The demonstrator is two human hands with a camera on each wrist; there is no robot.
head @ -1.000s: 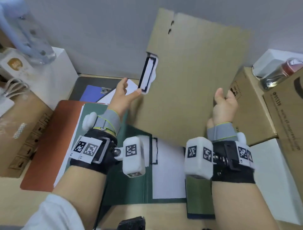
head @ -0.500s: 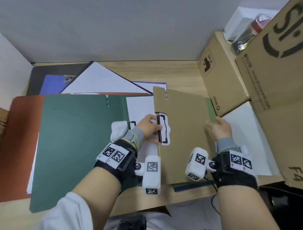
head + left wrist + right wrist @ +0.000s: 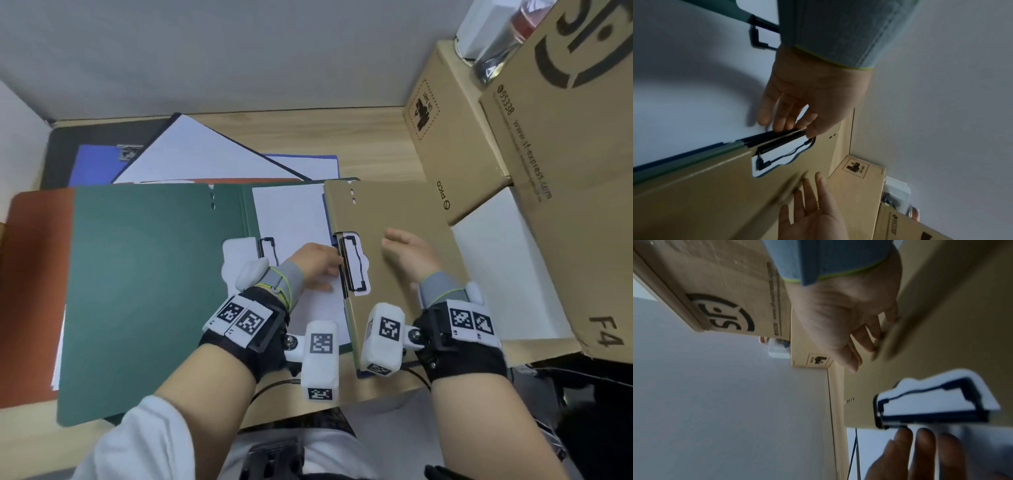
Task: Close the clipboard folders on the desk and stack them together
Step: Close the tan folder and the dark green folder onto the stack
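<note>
A closed tan folder (image 3: 397, 212) lies flat at the right, on the right half of an open green folder (image 3: 147, 291) whose white sheet (image 3: 291, 219) shows beside it. The fingers of my left hand (image 3: 322, 263) lie straight on that sheet, their tips against the tan folder's black clip (image 3: 352, 267) (image 3: 785, 142). My right hand (image 3: 407, 253) is spread over the tan cover, fingertips (image 3: 871, 345) at its surface. A red-brown folder (image 3: 34, 274) lies open under the green one. A blue clipboard (image 3: 96, 161) with a white sheet (image 3: 191, 154) lies behind.
Cardboard boxes (image 3: 455, 137) (image 3: 575, 171) stand stacked at the right, and a white box (image 3: 496, 257) sits against the tan folder's right edge. A wall (image 3: 239, 51) closes the back of the desk. The desk's front edge (image 3: 394, 390) runs just below my wrists.
The tan folder came down from upright to flat on the desk at the right. My right hand left its edge and now lies on the cover. My left hand loosened at the clip.
</note>
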